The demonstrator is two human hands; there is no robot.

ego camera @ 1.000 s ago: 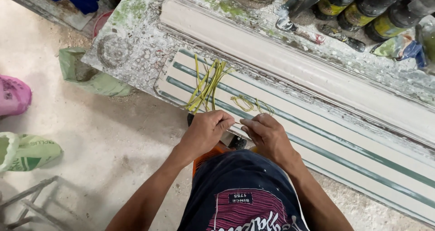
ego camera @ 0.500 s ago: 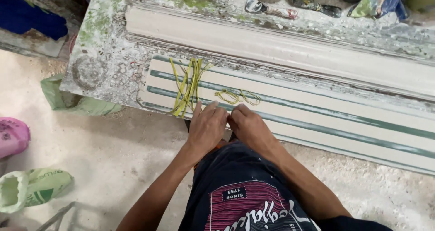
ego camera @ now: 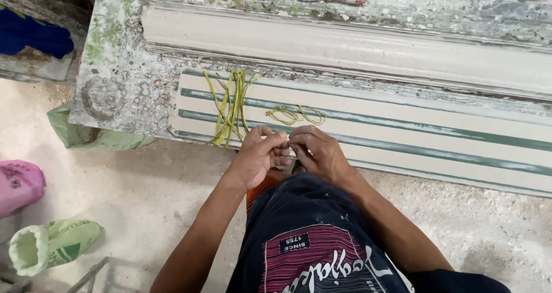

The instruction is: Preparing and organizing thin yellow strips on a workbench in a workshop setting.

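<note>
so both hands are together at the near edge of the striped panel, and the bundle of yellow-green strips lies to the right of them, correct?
Not quite. In the head view the left hand and right hand do meet at the near edge of the striped panel, but the bundle of yellow-green strips lies to the left of them, draped across the panel's left end.

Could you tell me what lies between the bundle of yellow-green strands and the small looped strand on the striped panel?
Only bare striped panel in the head view.

strips (ego camera: 230,106) on panel (ego camera: 402,126) | loops (ego camera: 296,115) right | hands below, possibly touching
</note>
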